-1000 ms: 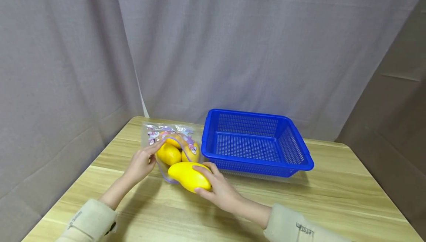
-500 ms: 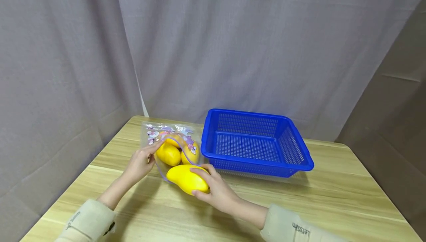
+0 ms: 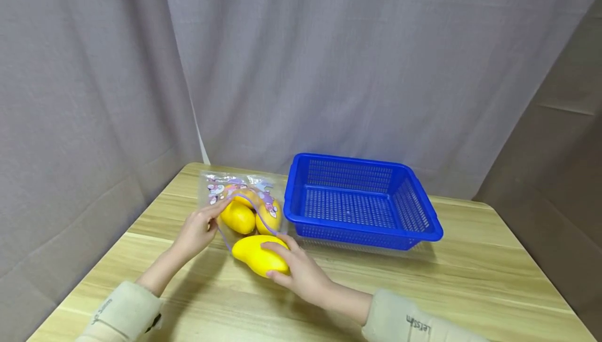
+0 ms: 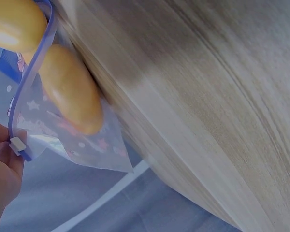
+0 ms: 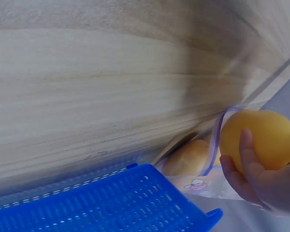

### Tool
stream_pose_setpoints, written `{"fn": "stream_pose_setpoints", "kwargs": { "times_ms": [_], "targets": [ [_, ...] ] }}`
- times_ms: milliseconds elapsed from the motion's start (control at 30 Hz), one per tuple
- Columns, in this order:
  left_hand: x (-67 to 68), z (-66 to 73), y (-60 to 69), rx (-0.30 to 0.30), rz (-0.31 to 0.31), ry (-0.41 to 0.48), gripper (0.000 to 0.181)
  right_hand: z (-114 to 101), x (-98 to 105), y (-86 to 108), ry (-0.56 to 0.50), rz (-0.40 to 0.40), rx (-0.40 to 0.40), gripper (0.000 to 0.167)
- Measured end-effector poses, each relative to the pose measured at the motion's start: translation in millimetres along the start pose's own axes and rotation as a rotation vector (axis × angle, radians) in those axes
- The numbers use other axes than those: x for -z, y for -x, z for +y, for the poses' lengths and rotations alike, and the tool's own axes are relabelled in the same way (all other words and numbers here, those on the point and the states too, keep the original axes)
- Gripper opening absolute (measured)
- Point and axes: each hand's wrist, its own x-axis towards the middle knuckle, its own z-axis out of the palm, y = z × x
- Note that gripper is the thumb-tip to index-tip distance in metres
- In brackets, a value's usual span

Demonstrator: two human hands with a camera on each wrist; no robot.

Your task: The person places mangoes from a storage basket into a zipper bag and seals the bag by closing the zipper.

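A clear zip bag (image 3: 207, 190) with a purple edge and cartoon print lies at the table's back left, several yellow mangoes (image 3: 238, 218) inside. My left hand (image 3: 195, 233) pinches the left side of its mouth. In the left wrist view, a white slider (image 4: 18, 144) sits on the purple zip right by those fingers. My right hand (image 3: 303, 274) grips another yellow mango (image 3: 256, 254) from its right end, in front of the bag's mouth. The right wrist view has this mango (image 5: 261, 137) beside the purple zip, with fingers curled round it. Whether it touches the bag, I cannot tell.
A blue plastic basket (image 3: 362, 224) with mesh walls stands right of the bag, very near it. Both are on a wooden table (image 3: 479, 269). Grey curtains (image 3: 329, 70) hang behind and at the left.
The right hand and its mango have moved slightly left and nearer to me. The left hand keeps its pinch on the bag's edge; the basket has not moved.
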Motion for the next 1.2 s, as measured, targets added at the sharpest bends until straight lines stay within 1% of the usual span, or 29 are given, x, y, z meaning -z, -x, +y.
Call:
{"fn": "stream_pose_setpoints", "kwargs": {
  "times_ms": [133,233,400,567,633,767,867,1033,1100,1200],
  "targets": [
    [-0.7,0.3,0.3,0.001,-0.009,0.004,0.059,-2.1,-1.3,0.4,0.015,0.000,0.013,0.044],
    [-0.4,0.9,0.0,0.010,-0.018,0.012,0.059,-2.4,-1.2,-1.0,-0.009,0.008,-0.008,0.045],
    [-0.5,0.6,0.1,0.019,-0.015,0.022,0.058,-1.6,-1.2,-4.5,-0.046,0.008,-0.036,0.057],
    [-1.3,0.6,1.5,0.005,-0.015,0.023,0.058,-2.0,-1.7,-3.4,-0.025,-0.048,-0.038,0.072],
    [-1.4,0.8,1.5,-0.001,-0.017,0.021,0.060,-2.3,-2.0,-2.6,0.006,-0.054,-0.008,0.074],
    [-1.5,0.3,0.4,-0.010,-0.009,0.034,0.060,-3.1,-3.0,-2.1,0.089,-0.027,0.060,0.075],
    [-1.6,-0.7,0.0,-0.013,-0.004,0.041,0.061,-4.6,-3.3,-2.2,0.157,-0.019,0.081,0.074],
    [-1.9,-1.7,1.0,-0.024,0.005,0.039,0.061,-7.8,-4.9,-2.0,0.280,-0.032,0.110,0.075],
    [-2.0,-1.5,1.3,-0.026,0.008,0.039,0.061,-8.5,-6.5,-1.8,0.336,-0.032,0.133,0.075],
    [-2.0,-1.3,1.3,-0.021,0.005,0.039,0.060,-9.3,-8.3,-2.2,0.407,-0.008,0.188,0.076]
  ]
}}
